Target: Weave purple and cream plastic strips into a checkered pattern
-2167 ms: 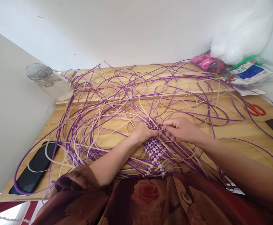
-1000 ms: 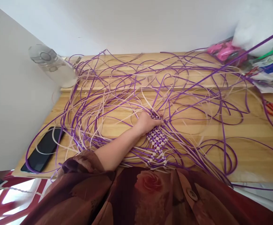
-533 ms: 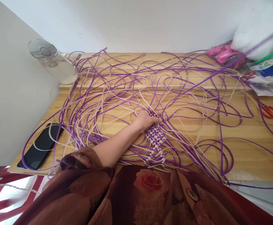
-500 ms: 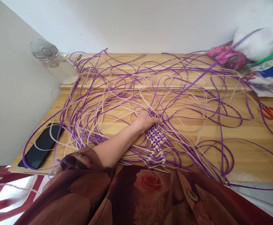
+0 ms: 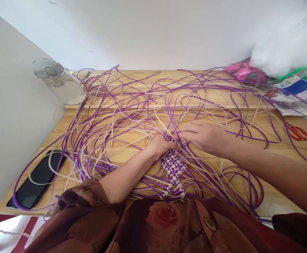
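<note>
A woven piece [image 5: 173, 164] of purple and cream strips, knotted in a checkered pattern, lies on the wooden table in front of me. My left hand [image 5: 160, 147] grips its upper edge, the thumb pressed over the knots. Just to the right, my right hand [image 5: 202, 137] has its fingers pinched together at the strips leaving that edge; its fingertips seem to hold a purple strip [image 5: 172, 117], though the exact grip is partly hidden. Long loose strips [image 5: 100, 123] fan out from the weave on every side.
A black phone [image 5: 36, 181] lies at the left under some strips. Behind it stands a clear pitcher [image 5: 61, 82]. Orange-handled scissors [image 5: 298, 133], a pink item [image 5: 245, 72] and plastic bags [image 5: 295, 88] are at the right. A raised wooden ledge [image 5: 208, 106] runs along the back wall.
My right hand has come into view from the right and reached the weave's upper edge. The purple strip stretched toward the upper right is gone from there. My left hand keeps its hold.
</note>
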Demonstrator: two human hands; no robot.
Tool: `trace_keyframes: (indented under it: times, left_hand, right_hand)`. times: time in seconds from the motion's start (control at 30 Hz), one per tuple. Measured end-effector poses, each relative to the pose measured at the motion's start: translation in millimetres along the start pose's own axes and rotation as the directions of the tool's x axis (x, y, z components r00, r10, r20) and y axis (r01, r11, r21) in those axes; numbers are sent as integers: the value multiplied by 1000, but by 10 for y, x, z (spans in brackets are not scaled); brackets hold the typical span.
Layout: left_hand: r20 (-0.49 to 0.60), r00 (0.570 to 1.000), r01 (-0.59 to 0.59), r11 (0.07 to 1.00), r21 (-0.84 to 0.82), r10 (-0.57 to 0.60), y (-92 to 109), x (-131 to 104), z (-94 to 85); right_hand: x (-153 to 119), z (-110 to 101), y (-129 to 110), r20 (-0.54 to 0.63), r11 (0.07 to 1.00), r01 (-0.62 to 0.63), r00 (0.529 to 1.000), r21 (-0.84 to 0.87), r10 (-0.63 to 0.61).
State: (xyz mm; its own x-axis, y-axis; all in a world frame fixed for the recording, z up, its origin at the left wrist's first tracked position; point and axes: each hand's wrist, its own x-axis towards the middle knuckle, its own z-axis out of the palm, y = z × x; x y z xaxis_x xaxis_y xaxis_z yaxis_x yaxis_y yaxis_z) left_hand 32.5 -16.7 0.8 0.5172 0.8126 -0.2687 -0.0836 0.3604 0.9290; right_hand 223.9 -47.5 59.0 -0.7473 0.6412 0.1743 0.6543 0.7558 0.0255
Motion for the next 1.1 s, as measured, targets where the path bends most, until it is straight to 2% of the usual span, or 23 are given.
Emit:
trace_keyframes:
  times: [0.07,0.17,0.33,0.4,0.47,0.53,0.6,0.7,0.8,0.87,1.0,1.1]
  left_hand:
    - [42,999,-11,999,-38,13,-9,5,3]
    - [47,998,-34,999,-31,36,-27,13,2]
    - [57,998,21,1000,-22,-20,-11,6,20]
    - [17,999,33,999,-19,-33,-11,9,35]
    - [-23,999,36,999,-11,-36,-25,18,45]
    - [-26,1000,17,1000,-4,-17,-44,26,45]
    - [23,1000,-19,1000,5,18,-54,27,35]
    - [73,997,-19,1000,-9,20,-32,12,17]
    - [28,999,43,995,-91,-40,12,-3,12]
    - [37,997,72,985,-159,-67,31,-2,12]
    - [69,993,107,971,-212,-94,26,20,2]
    - [62,993,108,967,-233,-96,10,33,-8]
  right_hand:
    - [-5,-14,1,-27,996,43,999,-72,-45]
    - [4,-69,1,-35,986,76,996,-145,-82]
    - [-45,-116,-40,-27,957,74,996,-282,-85]
    - [-75,-137,-117,-1,950,21,1000,-311,-23]
    - [-77,-167,-215,36,958,-86,994,-273,99]
    - [-35,-199,-285,118,977,-181,974,-112,194]
    - [34,-210,-283,178,953,-280,950,116,258]
    - [101,-150,-159,149,850,-435,900,298,409]
    - [49,-42,-68,128,770,-560,826,307,550]
    - [-32,5,-110,89,752,-599,795,276,601]
    - [-151,2,-362,-56,820,-565,819,95,571]
    - [-166,-14,-494,-91,808,-579,804,110,588]
